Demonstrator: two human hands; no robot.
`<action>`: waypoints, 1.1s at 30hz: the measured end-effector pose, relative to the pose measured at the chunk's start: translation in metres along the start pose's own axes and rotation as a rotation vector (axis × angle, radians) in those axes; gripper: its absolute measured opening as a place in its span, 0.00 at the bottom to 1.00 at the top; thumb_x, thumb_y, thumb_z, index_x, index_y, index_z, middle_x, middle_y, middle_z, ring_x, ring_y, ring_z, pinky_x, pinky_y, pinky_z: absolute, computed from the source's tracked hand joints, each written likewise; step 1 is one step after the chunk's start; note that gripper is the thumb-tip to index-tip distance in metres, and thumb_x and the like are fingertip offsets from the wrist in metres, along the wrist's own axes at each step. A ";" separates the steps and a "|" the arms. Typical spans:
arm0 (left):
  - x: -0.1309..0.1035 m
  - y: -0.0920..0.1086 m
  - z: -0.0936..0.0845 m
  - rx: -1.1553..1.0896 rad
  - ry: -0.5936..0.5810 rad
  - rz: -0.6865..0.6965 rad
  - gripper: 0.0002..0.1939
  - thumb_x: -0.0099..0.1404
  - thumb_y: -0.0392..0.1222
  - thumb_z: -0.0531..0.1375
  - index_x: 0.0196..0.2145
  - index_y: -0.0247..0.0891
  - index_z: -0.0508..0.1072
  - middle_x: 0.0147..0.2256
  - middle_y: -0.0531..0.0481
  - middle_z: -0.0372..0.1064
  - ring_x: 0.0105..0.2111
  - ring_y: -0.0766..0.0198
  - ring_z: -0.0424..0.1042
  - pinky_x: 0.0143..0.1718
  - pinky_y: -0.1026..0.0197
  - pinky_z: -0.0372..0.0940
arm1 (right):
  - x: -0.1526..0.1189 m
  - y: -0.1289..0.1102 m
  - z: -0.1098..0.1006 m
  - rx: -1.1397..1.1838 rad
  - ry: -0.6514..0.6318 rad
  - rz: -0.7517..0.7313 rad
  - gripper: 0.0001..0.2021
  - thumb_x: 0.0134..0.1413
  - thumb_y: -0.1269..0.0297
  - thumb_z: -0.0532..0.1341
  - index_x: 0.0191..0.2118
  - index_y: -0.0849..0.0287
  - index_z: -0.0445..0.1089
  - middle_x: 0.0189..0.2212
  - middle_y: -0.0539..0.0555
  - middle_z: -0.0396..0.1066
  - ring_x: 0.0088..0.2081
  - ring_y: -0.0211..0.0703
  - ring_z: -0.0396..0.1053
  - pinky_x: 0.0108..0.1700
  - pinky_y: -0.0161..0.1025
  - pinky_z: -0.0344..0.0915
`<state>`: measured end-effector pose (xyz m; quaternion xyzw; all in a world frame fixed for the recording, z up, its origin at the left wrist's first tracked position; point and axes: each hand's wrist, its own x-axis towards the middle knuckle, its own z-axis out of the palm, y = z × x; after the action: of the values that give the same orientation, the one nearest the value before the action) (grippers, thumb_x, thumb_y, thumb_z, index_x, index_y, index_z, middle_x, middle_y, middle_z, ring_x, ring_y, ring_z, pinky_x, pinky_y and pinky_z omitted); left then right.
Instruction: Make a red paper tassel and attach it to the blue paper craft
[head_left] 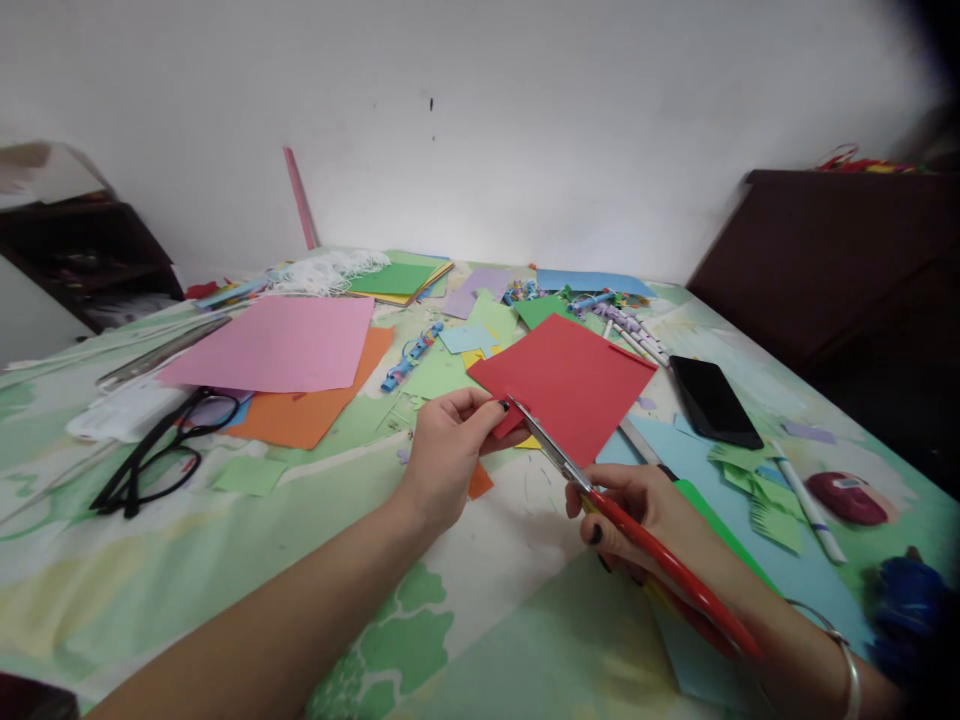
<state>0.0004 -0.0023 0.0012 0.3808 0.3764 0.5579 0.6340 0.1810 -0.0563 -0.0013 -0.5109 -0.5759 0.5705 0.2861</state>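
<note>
Near the middle, my left hand (pixel 454 445) pinches a small red paper piece (pixel 511 420) between thumb and fingers. The red-handled scissors (pixel 660 550) are in my right hand (pixel 634 510), their metal blades pointing up and left to the small piece at my left fingertips. The blades look nearly closed. Behind both hands a large red sheet (pixel 566 385) lies on the table, with a narrow red strip on its right part. A small orange scrap (pixel 480 482) is beside my left wrist.
Pink paper (pixel 277 345), orange paper (pixel 315 405) and black glasses (pixel 157 450) lie left. A phone (pixel 714 402), green scraps (pixel 765 490), a white marker (pixel 810 500) and a dark red object (pixel 847 497) lie right. White string (pixel 326 272) and green sheets (pixel 394 278) are by the wall.
</note>
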 end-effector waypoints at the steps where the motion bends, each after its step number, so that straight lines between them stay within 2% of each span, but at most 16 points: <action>1: 0.000 0.000 0.000 -0.002 0.001 0.000 0.05 0.53 0.36 0.64 0.22 0.33 0.73 0.27 0.49 0.74 0.31 0.62 0.76 0.41 0.57 0.72 | 0.000 0.000 0.000 0.001 -0.001 0.004 0.22 0.38 0.46 0.70 0.28 0.60 0.65 0.17 0.46 0.59 0.17 0.31 0.53 0.16 0.29 0.50; 11: 0.000 -0.001 -0.001 0.001 -0.014 0.005 0.05 0.54 0.36 0.64 0.23 0.32 0.73 0.27 0.48 0.74 0.31 0.64 0.76 0.39 0.60 0.72 | -0.001 0.000 0.000 0.004 0.006 0.011 0.23 0.37 0.46 0.70 0.28 0.60 0.64 0.18 0.45 0.59 0.17 0.29 0.51 0.16 0.29 0.50; 25: 0.000 -0.002 -0.001 -0.002 -0.006 0.006 0.05 0.53 0.36 0.64 0.22 0.32 0.73 0.26 0.49 0.74 0.30 0.64 0.76 0.40 0.59 0.72 | -0.001 0.002 -0.001 0.011 -0.002 -0.006 0.24 0.39 0.44 0.69 0.29 0.60 0.64 0.18 0.45 0.58 0.17 0.30 0.51 0.16 0.28 0.50; 30: 0.000 -0.001 0.000 -0.012 -0.011 0.016 0.05 0.54 0.34 0.63 0.22 0.32 0.72 0.26 0.49 0.74 0.29 0.65 0.75 0.38 0.60 0.73 | -0.002 0.003 -0.002 0.016 -0.042 -0.073 0.27 0.40 0.39 0.67 0.31 0.62 0.66 0.17 0.46 0.59 0.17 0.31 0.54 0.17 0.28 0.51; 33: 0.000 -0.001 0.000 -0.019 -0.011 0.017 0.05 0.54 0.34 0.62 0.22 0.33 0.71 0.26 0.50 0.74 0.29 0.65 0.75 0.38 0.60 0.73 | -0.003 0.001 -0.003 0.007 -0.051 -0.065 0.29 0.39 0.36 0.66 0.32 0.62 0.66 0.17 0.47 0.61 0.18 0.32 0.55 0.17 0.28 0.51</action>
<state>0.0011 -0.0026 0.0004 0.3811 0.3643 0.5648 0.6349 0.1847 -0.0583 -0.0011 -0.4762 -0.5972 0.5757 0.2917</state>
